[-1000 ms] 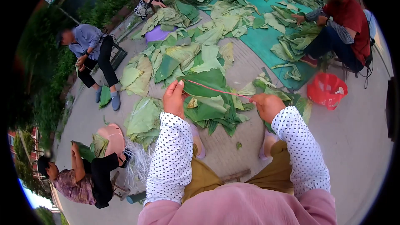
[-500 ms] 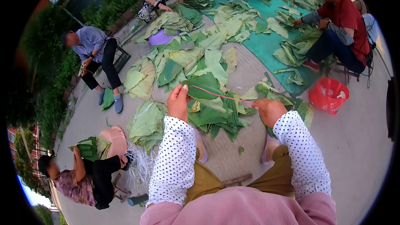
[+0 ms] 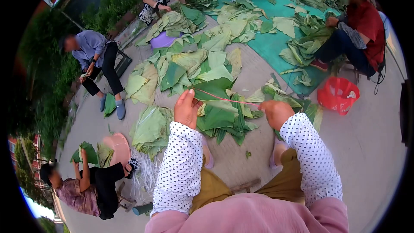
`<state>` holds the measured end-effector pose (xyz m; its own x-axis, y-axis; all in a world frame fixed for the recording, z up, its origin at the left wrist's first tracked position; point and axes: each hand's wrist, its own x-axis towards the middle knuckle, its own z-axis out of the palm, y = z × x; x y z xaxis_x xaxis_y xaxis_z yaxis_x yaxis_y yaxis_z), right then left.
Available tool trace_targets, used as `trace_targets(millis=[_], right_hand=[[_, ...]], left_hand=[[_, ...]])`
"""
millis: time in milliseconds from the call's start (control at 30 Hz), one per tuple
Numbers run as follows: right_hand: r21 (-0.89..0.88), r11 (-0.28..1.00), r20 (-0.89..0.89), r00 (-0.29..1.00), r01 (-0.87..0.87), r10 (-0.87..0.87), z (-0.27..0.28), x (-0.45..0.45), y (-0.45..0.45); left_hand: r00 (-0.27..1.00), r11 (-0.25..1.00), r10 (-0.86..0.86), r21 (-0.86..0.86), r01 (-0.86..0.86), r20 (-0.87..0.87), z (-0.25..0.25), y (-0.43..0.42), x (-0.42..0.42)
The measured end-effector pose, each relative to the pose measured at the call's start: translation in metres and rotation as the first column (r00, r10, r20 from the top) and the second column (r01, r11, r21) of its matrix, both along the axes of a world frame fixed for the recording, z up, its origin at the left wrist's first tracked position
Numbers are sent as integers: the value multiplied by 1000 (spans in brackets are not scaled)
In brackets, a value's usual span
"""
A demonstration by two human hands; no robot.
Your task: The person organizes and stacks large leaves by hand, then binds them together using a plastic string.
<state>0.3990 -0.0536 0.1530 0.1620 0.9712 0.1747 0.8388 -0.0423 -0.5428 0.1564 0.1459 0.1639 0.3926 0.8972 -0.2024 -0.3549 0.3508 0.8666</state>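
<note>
Between my hands a thin red string (image 3: 224, 99) is stretched across a large green leaf (image 3: 215, 88). My left hand (image 3: 186, 110), closed, pinches the leaf's edge together with one end of the string. Off to the right, the fingers of my right hand (image 3: 277, 113) are closed on the string's other end. Below the string lies a pile of large green leaves (image 3: 233, 123), on the ground in front of my feet. Whether the string passes through the leaf or only over it, I cannot tell.
A leaf stack (image 3: 152, 126) and white plastic strips (image 3: 144, 170) lie at my left. Many leaves cover the ground and a green tarp (image 3: 269, 49) ahead. A red bag (image 3: 338, 95) stands at right. Several seated people surround the leaves; a pink basin (image 3: 118, 146) is beside one.
My hands keep nearly the same hold, with the string still taut. At lower left, a person has raised a leaf. The person in red has drawn a hand back from the leaves.
</note>
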Motion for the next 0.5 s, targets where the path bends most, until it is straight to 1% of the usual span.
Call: trace_targets(millis=[33, 67, 133, 167, 200, 233, 267, 300, 367, 400, 467, 500], right_hand=[[4, 1000, 5, 1000, -3, 2, -3, 0, -2], [-32, 999, -1, 1000, 13, -13, -7, 0, -13], [-22, 1000, -4, 1000, 3, -3, -4, 2, -2], [-5, 1000, -40, 999, 21, -21, -9, 2, -4], [-5, 1000, -40, 999, 20, -21, -6, -2, 3], [-30, 1000, -28, 1000, -1, 0, -2, -5, 6], [-63, 998, -18, 1000, -16, 15, 0, -2, 2], [-21, 999, -41, 998, -46, 45, -1, -1, 3], [-60, 998, -25, 999, -31, 30, -5, -2, 3], [-90, 996, -7, 1000, -25, 24, -4, -5, 5], [-101, 995, -19, 1000, -22, 20, -8, -6, 9], [-143, 989, -4, 999, -39, 39, -10, -7, 11]], left_hand=[[1000, 1000, 5, 22, -6, 20, 1, 4, 1], [1000, 1000, 2, 11, -3, 30, -7, -4, 1], [1000, 1000, -12, -11, 12, 22, -10, -6, 0], [999, 999, -45, -7, 45, 20, -12, -8, 3], [998, 998, -57, 23, 57, 18, -6, -7, 2], [997, 997, -82, 1, 82, -16, 1, -14, 7], [995, 995, -99, -14, 99, -13, -4, -21, 15], [994, 996, -90, 19, 91, -69, -4, -26, 19], [979, 991, -100, 64, 113, -178, -13, -44, 31], [977, 991, -112, 49, 123, -180, -15, -54, 38], [923, 964, -222, 70, 255, -315, -22, -73, 49], [896, 936, -305, 72, 344, -322, -29, -80, 52]])
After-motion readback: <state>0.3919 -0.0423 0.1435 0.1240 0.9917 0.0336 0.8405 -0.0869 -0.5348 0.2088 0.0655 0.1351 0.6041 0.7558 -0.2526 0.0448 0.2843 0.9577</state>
